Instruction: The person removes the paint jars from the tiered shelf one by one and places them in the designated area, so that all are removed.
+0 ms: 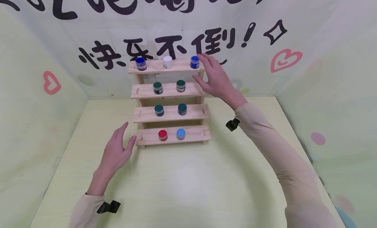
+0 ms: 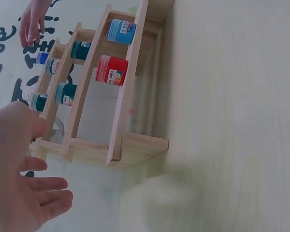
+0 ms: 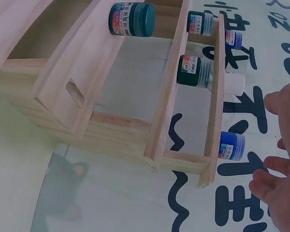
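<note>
A four-tier wooden rack point(image 1: 172, 116) carries small paint jars. On its top tier stand a dark blue jar point(image 1: 140, 63), a white jar point(image 1: 167, 62) and a blue jar point(image 1: 194, 62). My right hand point(image 1: 216, 77) is beside the blue jar at the right end, fingers spread and holding nothing; the right wrist view shows a gap between it and that jar point(image 3: 231, 146). Left of the bottom tiers, my left hand point(image 1: 116, 152) hovers with thumb and fingers apart, also holding nothing. Closest to it on the bottom tier is a red jar point(image 1: 163, 135), with a light blue jar point(image 1: 181, 133) alongside.
Two green jars stand on the second tier, among them one point(image 1: 157, 88) at left, and two teal jars, one of them point(image 1: 182, 109) at right, on the third. The rack stands on a pale table point(image 1: 176, 182) before a printed cloth backdrop point(image 1: 250, 67).
</note>
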A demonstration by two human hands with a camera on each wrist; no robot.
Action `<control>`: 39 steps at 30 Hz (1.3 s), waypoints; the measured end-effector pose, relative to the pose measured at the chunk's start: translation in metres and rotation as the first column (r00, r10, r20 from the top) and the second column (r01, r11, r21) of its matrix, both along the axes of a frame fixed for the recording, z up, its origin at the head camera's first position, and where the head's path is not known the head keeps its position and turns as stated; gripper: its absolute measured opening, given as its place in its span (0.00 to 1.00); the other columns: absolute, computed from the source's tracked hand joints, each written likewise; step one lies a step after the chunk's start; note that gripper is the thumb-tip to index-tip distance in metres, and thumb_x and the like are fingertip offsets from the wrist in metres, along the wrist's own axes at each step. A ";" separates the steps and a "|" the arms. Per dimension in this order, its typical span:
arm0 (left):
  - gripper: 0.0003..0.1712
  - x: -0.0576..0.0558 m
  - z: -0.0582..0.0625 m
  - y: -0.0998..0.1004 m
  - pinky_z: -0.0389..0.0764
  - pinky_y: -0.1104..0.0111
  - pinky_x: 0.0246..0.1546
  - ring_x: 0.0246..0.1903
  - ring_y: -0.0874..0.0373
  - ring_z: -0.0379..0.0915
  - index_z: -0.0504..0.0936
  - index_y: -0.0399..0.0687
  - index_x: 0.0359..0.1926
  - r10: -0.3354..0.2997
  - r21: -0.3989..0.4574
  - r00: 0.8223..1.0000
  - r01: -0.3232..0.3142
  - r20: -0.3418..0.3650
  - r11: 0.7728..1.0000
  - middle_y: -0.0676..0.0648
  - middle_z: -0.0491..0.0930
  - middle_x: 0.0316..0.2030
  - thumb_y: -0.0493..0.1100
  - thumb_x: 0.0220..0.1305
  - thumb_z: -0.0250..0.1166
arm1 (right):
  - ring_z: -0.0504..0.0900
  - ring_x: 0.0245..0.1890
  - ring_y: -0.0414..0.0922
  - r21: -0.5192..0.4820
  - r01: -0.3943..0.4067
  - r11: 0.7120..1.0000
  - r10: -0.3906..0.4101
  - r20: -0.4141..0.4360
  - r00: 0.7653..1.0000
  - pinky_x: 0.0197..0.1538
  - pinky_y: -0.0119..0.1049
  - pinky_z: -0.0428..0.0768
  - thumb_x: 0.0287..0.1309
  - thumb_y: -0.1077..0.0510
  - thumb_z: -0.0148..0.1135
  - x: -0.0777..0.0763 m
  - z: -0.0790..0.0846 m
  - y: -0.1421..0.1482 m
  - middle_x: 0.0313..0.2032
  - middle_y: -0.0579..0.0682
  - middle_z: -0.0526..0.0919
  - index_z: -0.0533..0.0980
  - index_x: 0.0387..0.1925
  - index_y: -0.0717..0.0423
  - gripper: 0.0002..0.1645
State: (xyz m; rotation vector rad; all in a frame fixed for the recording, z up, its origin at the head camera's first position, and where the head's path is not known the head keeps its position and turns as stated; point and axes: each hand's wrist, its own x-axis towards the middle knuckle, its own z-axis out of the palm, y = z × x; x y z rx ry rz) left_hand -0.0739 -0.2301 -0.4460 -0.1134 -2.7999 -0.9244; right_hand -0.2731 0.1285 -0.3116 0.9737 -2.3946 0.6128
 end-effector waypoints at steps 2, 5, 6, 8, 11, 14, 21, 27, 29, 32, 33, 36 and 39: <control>0.37 -0.002 -0.009 -0.001 0.69 0.33 0.60 0.66 0.27 0.63 0.56 0.38 0.77 0.017 0.063 1.000 -0.016 -0.002 0.998 0.28 0.65 0.69 0.52 0.77 0.53 | 0.66 0.71 0.61 -0.012 0.012 1.000 -0.012 0.026 1.000 0.77 0.50 0.63 0.69 0.51 0.62 -0.005 0.001 -0.003 0.69 0.69 0.68 0.62 0.72 0.68 0.39; 0.37 -0.007 -0.022 -0.003 0.69 0.36 0.63 0.67 0.29 0.62 0.57 0.33 0.76 0.039 0.160 0.999 -0.039 0.003 0.986 0.27 0.64 0.69 0.49 0.77 0.54 | 0.66 0.70 0.61 -0.026 0.039 0.999 -0.037 0.064 0.997 0.77 0.48 0.63 0.69 0.51 0.61 -0.011 0.002 -0.006 0.68 0.68 0.68 0.63 0.72 0.68 0.38; 0.37 -0.009 -0.026 -0.003 0.70 0.37 0.64 0.68 0.29 0.62 0.57 0.32 0.76 0.047 0.191 0.999 -0.048 0.010 0.980 0.27 0.64 0.70 0.48 0.77 0.55 | 0.67 0.70 0.61 -0.032 0.045 0.998 -0.042 0.076 0.996 0.77 0.48 0.63 0.69 0.52 0.61 -0.014 0.002 -0.008 0.68 0.68 0.68 0.63 0.71 0.69 0.38; 0.36 -0.012 -0.032 -0.002 0.72 0.40 0.65 0.68 0.31 0.62 0.57 0.31 0.75 0.065 0.248 0.998 -0.070 0.028 0.966 0.28 0.64 0.70 0.48 0.77 0.56 | 0.68 0.69 0.60 -0.037 0.064 0.997 -0.060 0.100 0.993 0.77 0.47 0.63 0.69 0.52 0.61 -0.019 0.003 -0.010 0.67 0.67 0.69 0.64 0.71 0.68 0.37; 0.37 -0.014 -0.039 -0.001 0.72 0.43 0.66 0.69 0.31 0.63 0.57 0.32 0.75 0.082 0.327 0.994 -0.101 0.072 0.940 0.28 0.64 0.71 0.48 0.77 0.56 | 0.69 0.68 0.59 -0.040 0.091 0.995 -0.085 0.135 0.987 0.76 0.45 0.64 0.69 0.53 0.61 -0.025 0.003 -0.014 0.66 0.66 0.70 0.64 0.70 0.68 0.36; 0.37 -0.016 -0.045 0.001 0.72 0.46 0.68 0.69 0.32 0.64 0.56 0.32 0.76 0.097 0.394 0.988 -0.136 0.118 0.909 0.29 0.64 0.71 0.49 0.77 0.56 | 0.70 0.67 0.58 -0.037 0.120 0.992 -0.112 0.172 0.979 0.75 0.46 0.66 0.69 0.53 0.61 -0.031 0.004 -0.017 0.66 0.64 0.72 0.65 0.70 0.68 0.36; 0.36 -0.019 -0.060 0.005 0.73 0.64 0.67 0.70 0.39 0.66 0.58 0.37 0.76 0.091 0.514 0.976 -0.181 0.197 0.839 0.34 0.67 0.71 0.51 0.78 0.54 | 0.71 0.66 0.58 -0.046 0.190 0.981 -0.170 0.272 0.947 0.74 0.48 0.67 0.68 0.55 0.61 -0.041 0.004 -0.024 0.65 0.65 0.73 0.66 0.69 0.68 0.34; 0.34 -0.023 -0.074 0.010 0.73 0.81 0.61 0.69 0.41 0.68 0.60 0.40 0.76 0.088 0.550 0.976 -0.185 0.199 0.814 0.36 0.68 0.71 0.50 0.78 0.54 | 0.76 0.59 0.57 -0.077 0.224 0.972 -0.188 0.322 0.928 0.68 0.48 0.72 0.68 0.57 0.60 -0.049 0.001 -0.027 0.59 0.65 0.79 0.69 0.66 0.69 0.30; 0.33 -0.024 -0.078 0.012 0.73 0.84 0.59 0.68 0.42 0.69 0.60 0.42 0.76 0.086 0.569 0.976 -0.187 0.199 0.801 0.37 0.69 0.70 0.50 0.79 0.54 | 0.78 0.56 0.56 -0.091 0.238 0.967 -0.195 0.338 0.921 0.65 0.47 0.75 0.69 0.57 0.60 -0.050 -0.001 -0.028 0.58 0.64 0.80 0.70 0.65 0.68 0.28; 0.31 -0.024 -0.082 0.015 0.73 0.87 0.55 0.66 0.45 0.72 0.62 0.43 0.76 0.089 0.602 0.976 -0.193 0.198 0.775 0.37 0.71 0.68 0.50 0.79 0.53 | 0.80 0.54 0.54 -0.123 0.261 0.958 -0.201 0.362 0.910 0.62 0.43 0.78 0.69 0.57 0.60 -0.051 -0.003 -0.029 0.57 0.62 0.81 0.71 0.64 0.67 0.27; 0.31 -0.025 -0.083 0.016 0.73 0.87 0.54 0.64 0.49 0.73 0.62 0.44 0.76 0.090 0.617 0.976 -0.195 0.197 0.762 0.37 0.71 0.68 0.49 0.79 0.52 | 0.80 0.54 0.53 -0.135 0.266 0.954 -0.201 0.367 0.908 0.62 0.42 0.79 0.69 0.57 0.61 -0.051 -0.004 -0.029 0.57 0.62 0.82 0.71 0.64 0.67 0.27; 0.30 -0.025 -0.086 0.019 0.73 0.88 0.52 0.58 0.62 0.74 0.62 0.43 0.76 0.090 0.656 0.977 -0.198 0.195 0.728 0.35 0.72 0.67 0.47 0.80 0.51 | 0.81 0.54 0.53 -0.171 0.274 0.946 -0.198 0.363 0.911 0.62 0.41 0.79 0.68 0.58 0.62 -0.050 -0.006 -0.030 0.56 0.62 0.82 0.72 0.62 0.67 0.26; 0.29 -0.025 -0.087 0.020 0.73 0.88 0.53 0.53 0.74 0.73 0.60 0.40 0.76 0.085 0.696 0.978 -0.195 0.190 0.691 0.32 0.70 0.68 0.45 0.81 0.50 | 0.82 0.54 0.53 -0.206 0.274 0.940 -0.189 0.354 0.916 0.61 0.40 0.80 0.67 0.59 0.63 -0.049 -0.007 -0.030 0.55 0.62 0.82 0.73 0.61 0.67 0.25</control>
